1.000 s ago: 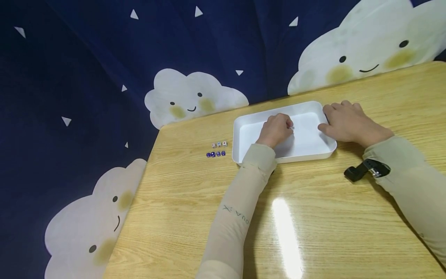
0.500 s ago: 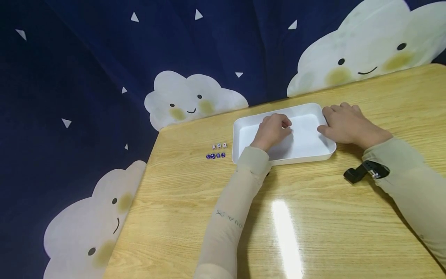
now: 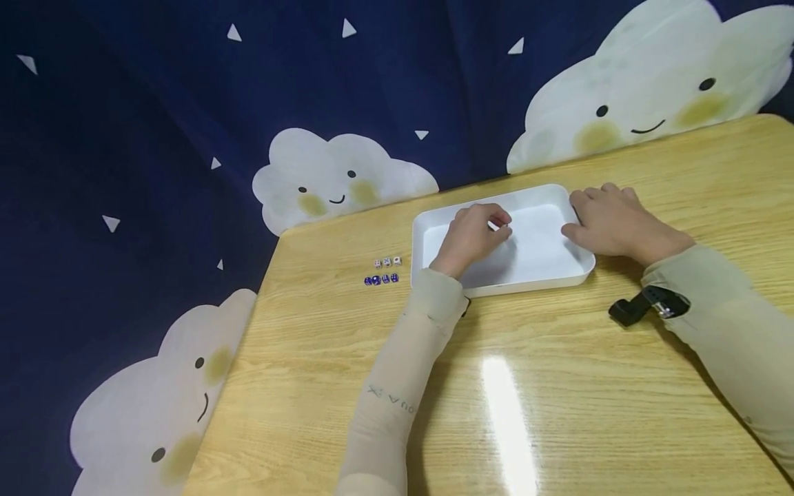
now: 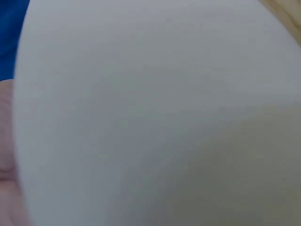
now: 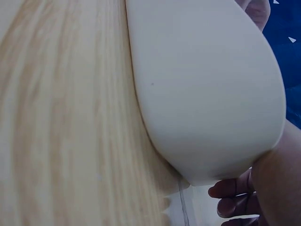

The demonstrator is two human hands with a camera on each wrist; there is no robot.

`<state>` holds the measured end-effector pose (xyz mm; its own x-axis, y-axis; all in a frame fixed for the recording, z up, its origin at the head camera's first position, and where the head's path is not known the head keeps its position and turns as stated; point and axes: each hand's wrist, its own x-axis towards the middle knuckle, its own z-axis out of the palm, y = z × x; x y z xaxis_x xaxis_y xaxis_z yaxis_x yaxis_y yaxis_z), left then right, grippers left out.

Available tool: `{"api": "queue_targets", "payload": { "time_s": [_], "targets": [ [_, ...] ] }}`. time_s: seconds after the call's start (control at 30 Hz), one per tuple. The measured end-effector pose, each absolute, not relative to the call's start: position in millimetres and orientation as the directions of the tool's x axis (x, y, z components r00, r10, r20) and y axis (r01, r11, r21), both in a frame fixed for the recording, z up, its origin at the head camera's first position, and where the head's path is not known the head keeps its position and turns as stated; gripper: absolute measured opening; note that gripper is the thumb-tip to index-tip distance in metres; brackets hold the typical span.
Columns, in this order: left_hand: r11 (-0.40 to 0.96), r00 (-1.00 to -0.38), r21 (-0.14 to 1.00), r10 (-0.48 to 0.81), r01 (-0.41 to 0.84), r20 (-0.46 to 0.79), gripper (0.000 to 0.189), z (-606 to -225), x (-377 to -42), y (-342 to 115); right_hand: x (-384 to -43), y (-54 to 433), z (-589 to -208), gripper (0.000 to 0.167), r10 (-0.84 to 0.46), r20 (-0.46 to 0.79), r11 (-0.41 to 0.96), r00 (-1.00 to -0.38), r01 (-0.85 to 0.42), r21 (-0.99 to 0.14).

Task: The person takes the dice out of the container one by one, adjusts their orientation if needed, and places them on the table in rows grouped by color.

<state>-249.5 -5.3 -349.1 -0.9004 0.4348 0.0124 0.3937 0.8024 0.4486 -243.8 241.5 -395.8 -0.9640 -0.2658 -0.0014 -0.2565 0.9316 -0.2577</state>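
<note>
My left hand [image 3: 466,240] is over the left half of a shallow white tray [image 3: 542,244], thumb and index finger drawn together. A small white thing, like a die, shows faintly between their tips. My right hand [image 3: 611,224] grips the tray's right end, thumb over the rim; in the right wrist view, its fingers [image 5: 235,193] lie at the tray's end. On the table left of the tray are three white dice [image 3: 387,262] in a row, with several blue dice [image 3: 385,279] in a row nearer me. The tray's wall [image 4: 155,75] fills most of the left wrist view.
The wooden table [image 3: 298,386] carries the tray and dice. Behind it and to the left hangs a dark blue curtain [image 3: 155,83] with smiling clouds. A black strap [image 3: 648,303] is on my right wrist, above the table in front of the tray.
My left hand has moved left and slightly toward me over the tray, its fingertips leaving the tray's middle. My right hand stays on the tray's end. The rows of dice are unchanged.
</note>
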Motion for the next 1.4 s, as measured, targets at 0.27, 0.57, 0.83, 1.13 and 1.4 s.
{"api": "queue_targets", "payload": {
  "time_s": [0.27,0.57,0.83,1.13,1.4],
  "targets": [
    [0.783,-0.891,0.459,0.451,0.42,0.046,0.017,-347.8,-241.9,-16.2,-243.5,240.2,-394.2,0.058,-0.266,-0.002,0.932,-0.964,-0.257,-0.256],
    [0.753,-0.875,0.475,0.476,0.455,0.085,0.019,-347.3,-236.1,-15.9,-242.5,240.6,-395.8,0.058,-0.262,-0.008,0.933,-0.965,-0.251,-0.259],
    [0.738,-0.87,0.486,0.482,0.468,0.106,0.019,-355.4,-233.9,-16.3,-242.2,240.6,-395.7,0.059,-0.259,-0.012,0.934,-0.966,-0.247,-0.258],
    [0.731,-0.872,0.499,0.475,0.466,0.117,0.02,-355.6,-233.7,-20.8,-240.6,240.9,-393.8,0.056,-0.255,-0.009,0.934,-0.967,-0.244,-0.261],
    [0.721,-0.878,0.522,0.459,0.457,0.135,0.021,-351.5,-233.3,-29.8,-243.7,239.8,-394.7,0.057,-0.263,-0.012,0.936,-0.965,-0.252,-0.247]
  ]
}}
